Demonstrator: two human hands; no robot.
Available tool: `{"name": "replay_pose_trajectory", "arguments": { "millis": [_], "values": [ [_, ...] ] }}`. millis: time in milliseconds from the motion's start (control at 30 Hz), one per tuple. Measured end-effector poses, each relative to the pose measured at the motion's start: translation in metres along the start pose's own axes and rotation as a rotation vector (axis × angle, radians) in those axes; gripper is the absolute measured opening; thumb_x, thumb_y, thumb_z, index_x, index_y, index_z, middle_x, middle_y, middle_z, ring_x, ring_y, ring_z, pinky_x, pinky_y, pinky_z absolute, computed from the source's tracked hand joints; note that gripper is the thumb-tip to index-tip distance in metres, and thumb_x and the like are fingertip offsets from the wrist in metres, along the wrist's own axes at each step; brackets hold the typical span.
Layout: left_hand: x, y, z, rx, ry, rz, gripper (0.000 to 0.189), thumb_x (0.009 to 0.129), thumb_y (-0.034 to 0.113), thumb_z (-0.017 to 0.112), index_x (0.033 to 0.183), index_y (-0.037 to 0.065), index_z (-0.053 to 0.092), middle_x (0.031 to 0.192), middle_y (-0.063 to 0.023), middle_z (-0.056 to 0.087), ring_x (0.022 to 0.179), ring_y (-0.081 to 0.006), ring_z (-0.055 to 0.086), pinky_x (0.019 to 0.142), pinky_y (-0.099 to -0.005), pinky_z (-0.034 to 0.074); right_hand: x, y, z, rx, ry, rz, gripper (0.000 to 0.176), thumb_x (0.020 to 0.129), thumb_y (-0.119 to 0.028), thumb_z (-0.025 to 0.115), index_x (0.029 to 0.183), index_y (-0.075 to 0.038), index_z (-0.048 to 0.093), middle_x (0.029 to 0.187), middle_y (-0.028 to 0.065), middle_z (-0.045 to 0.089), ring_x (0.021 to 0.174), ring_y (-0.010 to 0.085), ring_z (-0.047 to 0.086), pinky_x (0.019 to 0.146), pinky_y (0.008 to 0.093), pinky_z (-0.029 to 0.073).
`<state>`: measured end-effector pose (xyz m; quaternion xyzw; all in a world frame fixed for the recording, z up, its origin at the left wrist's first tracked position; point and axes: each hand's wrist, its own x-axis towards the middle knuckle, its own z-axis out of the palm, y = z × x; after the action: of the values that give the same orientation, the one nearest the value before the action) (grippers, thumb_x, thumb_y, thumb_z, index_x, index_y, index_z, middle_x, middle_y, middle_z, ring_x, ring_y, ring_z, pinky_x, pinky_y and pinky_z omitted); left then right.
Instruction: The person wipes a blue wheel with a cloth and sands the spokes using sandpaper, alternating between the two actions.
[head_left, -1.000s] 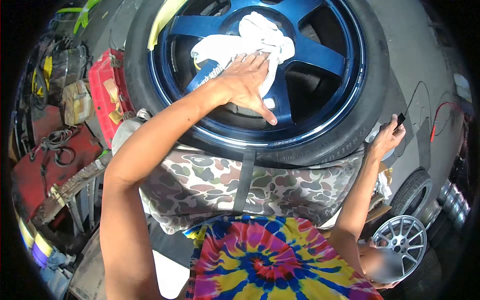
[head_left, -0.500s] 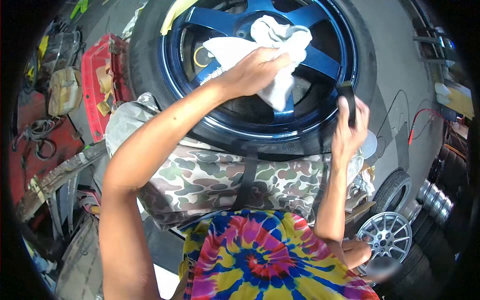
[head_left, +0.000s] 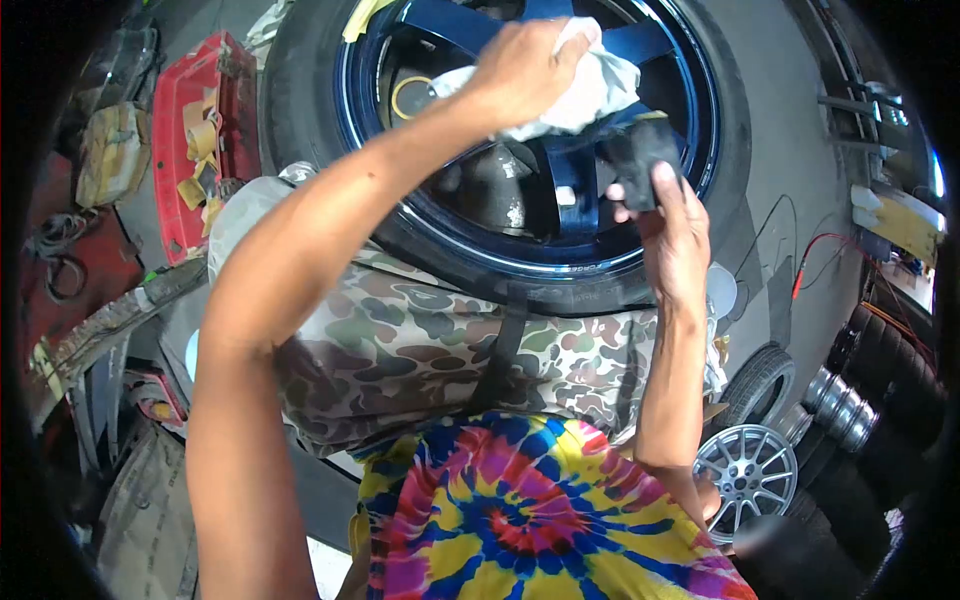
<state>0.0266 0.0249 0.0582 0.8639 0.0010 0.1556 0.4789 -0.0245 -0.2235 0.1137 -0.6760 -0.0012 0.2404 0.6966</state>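
In front of me lies a blue spoked wheel point(head_left: 573, 205) inside a black tyre point(head_left: 735, 150), above my camouflage-covered legs. My left hand point(head_left: 525, 70) is closed on a white cloth point(head_left: 592, 98) over the wheel's centre, and the cloth hides the hub and parts of the spokes. Over the right side of the rim, my right hand point(head_left: 682, 235) grips a flat black block-like thing point(head_left: 645, 165) between thumb and fingers, with its broad side showing. A pale yellow strip of tape point(head_left: 362, 20) sticks to the rim's upper left edge.
A red tray point(head_left: 180, 145) with tape rolls stands to the left, beside a taped brown bundle point(head_left: 113, 150). At lower right are a silver multi-spoke wheel point(head_left: 745, 475), a bare tyre point(head_left: 757, 385) and stacked tyres point(head_left: 890, 350). A red-tipped cable point(head_left: 800, 275) lies on the floor.
My left hand and the cloth have moved up and to the right across the wheel. My right hand has come left over the rim, turning the black thing so its broad side shows.
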Motion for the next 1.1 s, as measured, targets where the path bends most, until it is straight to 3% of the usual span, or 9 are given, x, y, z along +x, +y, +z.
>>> {"name": "replay_pose_trajectory", "arguments": {
  "millis": [33, 67, 133, 200, 267, 467, 833, 900, 1100],
  "values": [
    [0.008, -0.011, 0.0, 0.154, 0.004, 0.004, 0.049, 0.108, 0.047, 0.057, 0.117, 0.004, 0.078, 0.104, -0.0246, 0.079, 0.101, -0.0369, 0.078, 0.089, -0.0509, 0.06, -0.005, 0.002, -0.004, -0.032, 0.098, -0.005, 0.04, 0.113, -0.034, 0.06, 0.127, 0.002, 0.071, 0.102, 0.0111, 0.078, 0.083, 0.0144, 0.069, 0.079, 0.0298, 0.056],
    [0.01, -0.024, -0.001, 0.302, 0.047, 0.099, 0.049, 0.103, 0.051, 0.064, 0.119, 0.006, 0.08, 0.102, -0.0227, 0.08, 0.099, -0.0345, 0.079, 0.09, -0.0491, 0.062, -0.01, 0.005, -0.01, -0.062, 0.197, -0.013, 0.041, 0.113, -0.035, 0.06, 0.127, 0.002, 0.072, 0.1, 0.0095, 0.078, 0.082, 0.0136, 0.068, 0.079, 0.03, 0.056],
    [-0.003, -0.009, -0.025, 0.38, -0.318, -0.003, 0.05, 0.102, 0.054, 0.068, 0.114, 0.007, 0.08, 0.095, -0.0199, 0.08, 0.09, -0.0382, 0.079, 0.085, -0.048, 0.061, -0.016, 0.028, -0.033, -0.119, 0.274, -0.015, 0.039, 0.114, -0.034, 0.06, 0.126, 0.0, 0.074, 0.098, 0.0085, 0.077, 0.081, 0.0125, 0.068, 0.077, 0.0286, 0.055],
    [-0.023, 0.002, -0.019, 0.545, -0.556, -0.068, 0.067, 0.088, 0.066, 0.077, 0.112, 0.003, 0.081, 0.095, -0.0212, 0.08, 0.094, -0.0374, 0.079, 0.093, -0.0456, 0.061, -0.026, 0.048, -0.047, -0.332, 0.421, 0.007, 0.038, 0.114, -0.033, 0.06, 0.126, -0.001, 0.075, 0.095, 0.0068, 0.077, 0.083, 0.0109, 0.068, 0.075, 0.0276, 0.053],
    [-0.049, 0.0, -0.005, 0.513, -0.57, 0.017, 0.071, 0.084, 0.067, 0.08, 0.108, 0.0, 0.081, 0.094, -0.0213, 0.08, 0.098, -0.0383, 0.078, 0.097, -0.0458, 0.058, -0.032, 0.065, -0.042, -0.296, 0.492, -0.04, 0.034, 0.114, -0.03, 0.06, 0.122, -0.001, 0.075, 0.092, 0.0049, 0.075, 0.08, 0.0085, 0.062, 0.074, 0.0271, 0.051],
    [-0.051, 0.021, 0.004, 0.512, -0.791, -0.071, 0.074, 0.076, 0.066, 0.084, 0.105, -0.002, 0.081, 0.094, -0.0207, 0.079, 0.097, -0.0375, 0.077, 0.093, -0.0455, 0.057, -0.036, 0.079, -0.031, -0.504, 0.498, -0.248, 0.028, 0.113, -0.021, 0.062, 0.11, 0.005, 0.071, 0.098, 0.0014, 0.063, 0.079, 0.008, 0.059, 0.071, 0.025, 0.046],
    [-0.065, 0.022, 0.008, 0.457, -0.864, 0.001, 0.073, 0.07, 0.065, 0.087, 0.094, -0.004, 0.078, 0.087, -0.0223, 0.078, 0.084, -0.0398, 0.077, 0.083, -0.0486, 0.06, -0.04, 0.079, -0.029, -0.46, 0.625, -0.265, 0.025, 0.112, -0.016, 0.062, 0.108, 0.007, 0.071, 0.105, 0.0068, 0.065, 0.079, 0.012, 0.065, 0.07, 0.0275, 0.051],
    [-0.069, 0.025, 0.009, 0.437, -0.86, -0.103, 0.073, 0.073, 0.066, 0.086, 0.091, -0.004, 0.077, 0.086, -0.0229, 0.077, 0.083, -0.0382, 0.077, 0.082, -0.0488, 0.059, -0.041, 0.079, -0.03, -0.511, 0.617, -0.254, 0.025, 0.112, -0.016, 0.062, 0.107, 0.007, 0.071, 0.105, 0.0068, 0.065, 0.079, 0.0122, 0.065, 0.07, 0.0275, 0.051],
    [-0.073, 0.019, 0.016, 0.341, -0.746, -0.176, 0.066, 0.081, 0.061, 0.084, 0.093, -0.004, 0.079, 0.085, -0.022, 0.077, 0.082, -0.0382, 0.077, 0.082, -0.0495, 0.059, -0.041, 0.079, -0.032, -0.616, 0.586, -0.257, 0.027, 0.111, -0.018, 0.064, 0.108, 0.007, 0.071, 0.106, 0.007, 0.065, 0.079, 0.0126, 0.064, 0.069, 0.0274, 0.05]
  ]
}}
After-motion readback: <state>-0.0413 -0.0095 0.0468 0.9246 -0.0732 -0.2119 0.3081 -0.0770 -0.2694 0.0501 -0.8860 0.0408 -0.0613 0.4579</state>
